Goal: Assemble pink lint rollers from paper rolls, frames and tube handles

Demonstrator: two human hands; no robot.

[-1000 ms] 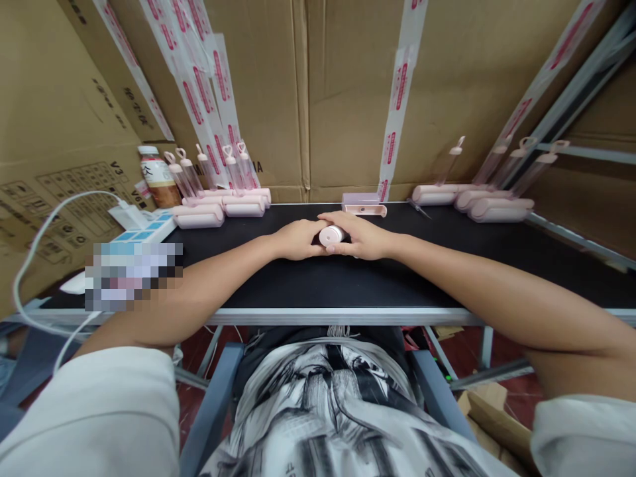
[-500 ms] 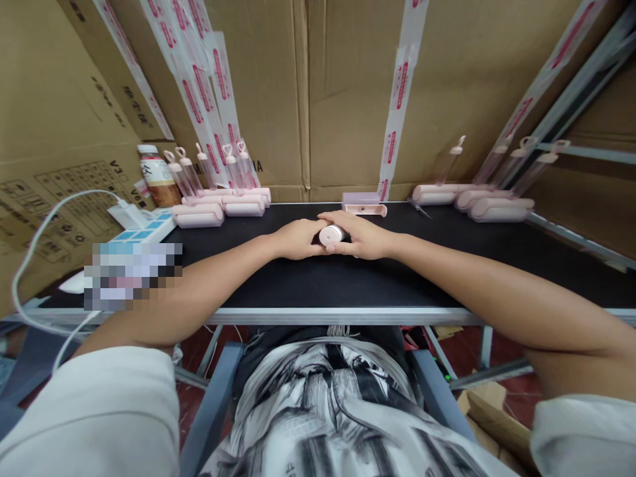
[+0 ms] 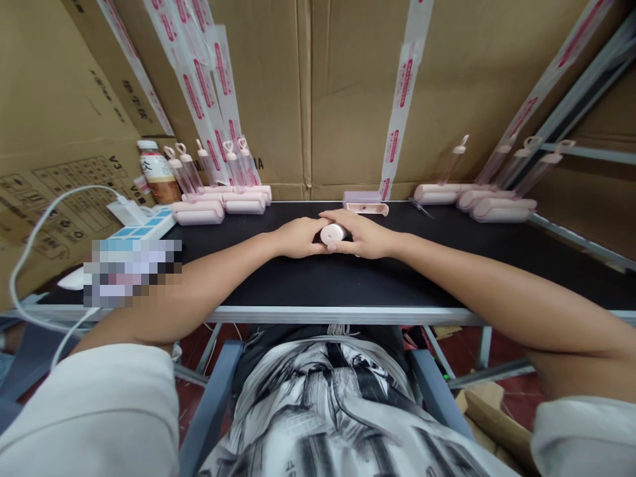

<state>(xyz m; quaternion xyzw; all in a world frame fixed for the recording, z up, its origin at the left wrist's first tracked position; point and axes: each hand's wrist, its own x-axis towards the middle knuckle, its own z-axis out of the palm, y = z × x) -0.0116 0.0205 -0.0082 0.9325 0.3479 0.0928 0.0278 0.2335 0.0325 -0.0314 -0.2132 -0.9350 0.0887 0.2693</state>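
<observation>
A pale pink cylinder (image 3: 332, 234) with a round end facing me is held between both hands over the middle of the black table (image 3: 298, 285). My left hand (image 3: 299, 238) grips its left side, fingers curled round it. From the right, my right hand (image 3: 365, 235) wraps over it, with the thumb below. Part of the cylinder is hidden by my fingers. Just behind the hands lie an open pink shell (image 3: 373, 209) and a translucent mauve piece (image 3: 362, 197).
Several pink cylinders with upright looped tubes (image 3: 199, 212) stand back left, and more (image 3: 503, 209) back right. A thin tool (image 3: 421, 208) lies between. At the left are a bottle (image 3: 158, 173), a power strip (image 3: 144, 228) and a white cable (image 3: 34, 232). Cardboard (image 3: 348, 99) walls the back.
The view has shifted very slightly. Both hands keep the same hold on the cylinder, and nothing else has visibly moved.
</observation>
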